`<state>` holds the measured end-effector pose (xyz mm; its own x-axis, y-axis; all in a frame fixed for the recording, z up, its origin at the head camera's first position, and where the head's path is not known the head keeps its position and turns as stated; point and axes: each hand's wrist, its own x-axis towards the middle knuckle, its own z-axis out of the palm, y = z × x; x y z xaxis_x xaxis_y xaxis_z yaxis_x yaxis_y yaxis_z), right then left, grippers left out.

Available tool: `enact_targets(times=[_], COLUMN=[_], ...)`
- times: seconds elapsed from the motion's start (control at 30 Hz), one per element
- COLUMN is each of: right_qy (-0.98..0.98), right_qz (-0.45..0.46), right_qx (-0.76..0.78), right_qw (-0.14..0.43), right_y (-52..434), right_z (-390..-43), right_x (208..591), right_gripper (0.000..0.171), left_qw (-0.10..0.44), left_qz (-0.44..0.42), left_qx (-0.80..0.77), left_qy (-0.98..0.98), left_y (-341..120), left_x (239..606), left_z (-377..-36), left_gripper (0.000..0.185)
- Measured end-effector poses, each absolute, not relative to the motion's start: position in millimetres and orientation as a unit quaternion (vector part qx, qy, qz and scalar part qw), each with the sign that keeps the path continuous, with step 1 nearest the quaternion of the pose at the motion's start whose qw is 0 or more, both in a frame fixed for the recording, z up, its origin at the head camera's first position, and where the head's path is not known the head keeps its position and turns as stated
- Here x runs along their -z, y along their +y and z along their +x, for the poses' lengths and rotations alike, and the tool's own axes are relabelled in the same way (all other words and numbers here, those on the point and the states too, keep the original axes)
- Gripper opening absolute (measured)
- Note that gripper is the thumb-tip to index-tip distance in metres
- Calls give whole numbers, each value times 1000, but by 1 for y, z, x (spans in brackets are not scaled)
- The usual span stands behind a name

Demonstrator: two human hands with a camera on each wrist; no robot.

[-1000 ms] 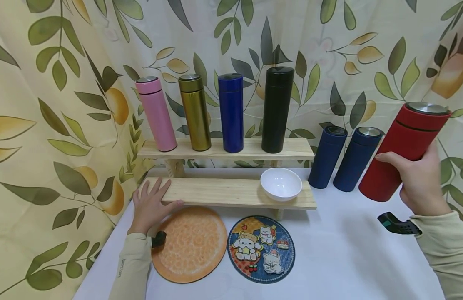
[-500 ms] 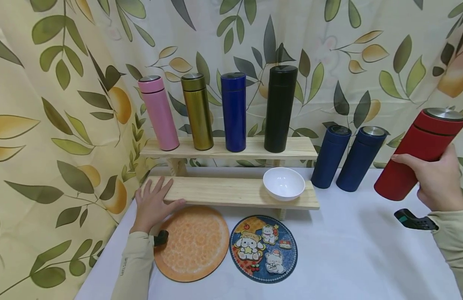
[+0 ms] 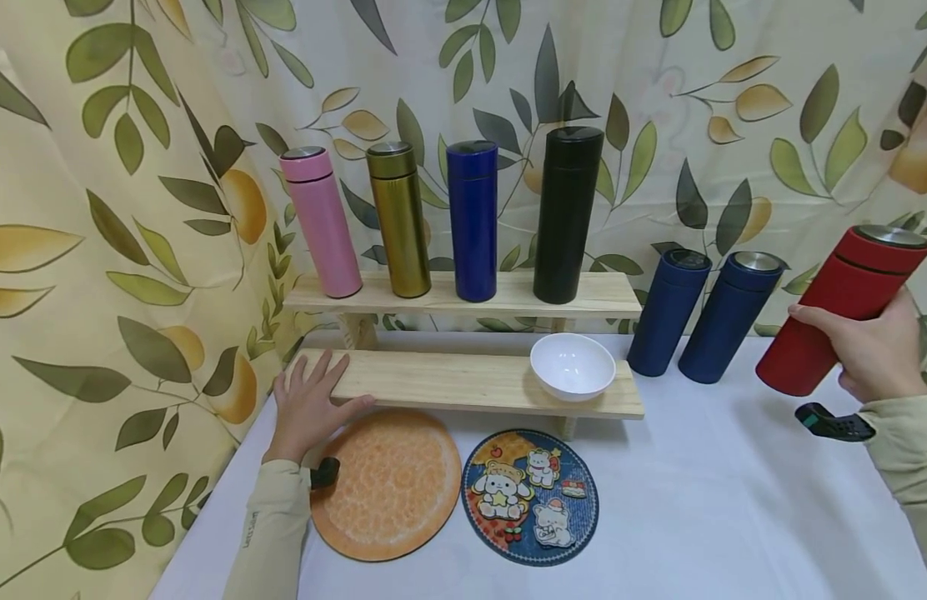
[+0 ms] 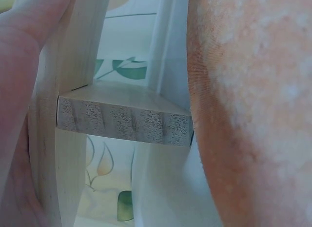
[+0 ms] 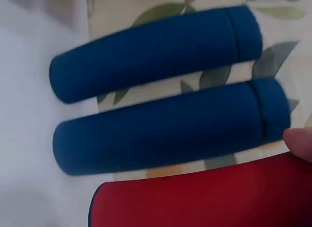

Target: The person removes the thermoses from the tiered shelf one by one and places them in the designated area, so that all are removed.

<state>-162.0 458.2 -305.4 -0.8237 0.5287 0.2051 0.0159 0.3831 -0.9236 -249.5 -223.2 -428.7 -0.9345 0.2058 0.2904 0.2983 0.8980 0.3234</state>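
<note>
In the head view my right hand point(image 3: 879, 354) grips a red thermos flask point(image 3: 839, 312) round its middle, thumb in front. The flask leans to the right, its silver lid up; whether its base touches the table I cannot tell. Two dark blue flasks, the left one point(image 3: 669, 312) and the right one point(image 3: 729, 317), stand just left of it. My left hand point(image 3: 306, 408) rests with spread fingers on the left end of the lower shelf point(image 3: 433, 379) of a wooden rack. The left wrist view shows the shelf's wooden support point(image 4: 124, 119) up close.
On the upper shelf point(image 3: 508, 287) stand a pink flask point(image 3: 324, 229), a gold flask point(image 3: 400, 225), a blue flask point(image 3: 473, 225) and a black flask point(image 3: 570, 221). A white bowl point(image 3: 572, 367) sits on the lower shelf. An orange round mat point(image 3: 388, 487) and a cartoon mat point(image 3: 519, 525) lie in front.
My right hand has carried the red flask to the right, away from the two dark blue flasks, then a touch lower. The left hand stays on the shelf.
</note>
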Motion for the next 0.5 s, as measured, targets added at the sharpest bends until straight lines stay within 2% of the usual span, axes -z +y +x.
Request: enact_targets(times=[0.33, 0.5], right_qy=[-766, -739], right_qz=[-154, -151], right_qx=[-587, -632], right_qw=[212, 177], right_y=[481, 487], right_z=[-182, -190], right_x=[307, 315], right_gripper=[75, 74], left_qw=[129, 128], left_qz=[-135, -137], left_qx=[185, 182], left_qy=[-965, -965], left_y=[-220, -222], left_x=[427, 424], left_z=[-251, -251], left_gripper=[100, 100])
